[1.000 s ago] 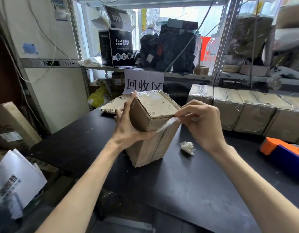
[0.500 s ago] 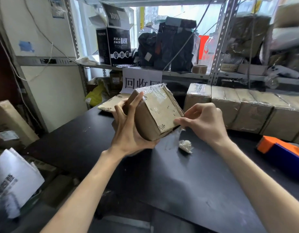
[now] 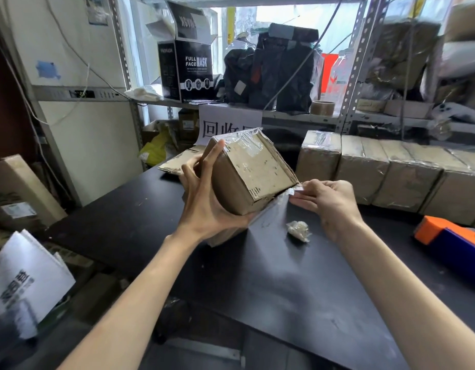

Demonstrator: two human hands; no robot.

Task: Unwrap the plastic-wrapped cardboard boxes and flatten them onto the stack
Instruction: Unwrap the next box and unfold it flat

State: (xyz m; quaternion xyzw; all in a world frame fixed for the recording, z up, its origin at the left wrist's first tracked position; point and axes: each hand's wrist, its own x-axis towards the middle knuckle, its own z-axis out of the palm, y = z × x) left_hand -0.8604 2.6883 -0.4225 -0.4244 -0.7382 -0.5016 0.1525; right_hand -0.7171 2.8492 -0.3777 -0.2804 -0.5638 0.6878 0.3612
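Peeling works best with a firm anchor: the left hand [image 3: 204,206] grips the box [image 3: 247,177], fingers spread round its left side, tilted over the counter [image 3: 257,289], while the right hand [image 3: 329,201] pinches the loose film [image 3: 271,209] at the lower right corner. I'd pull that film low and sideways, turning the box into the pull so it comes off in one sheet rather than tearing. Flat-cardboard stack [image 3: 177,162] sits right behind the box.
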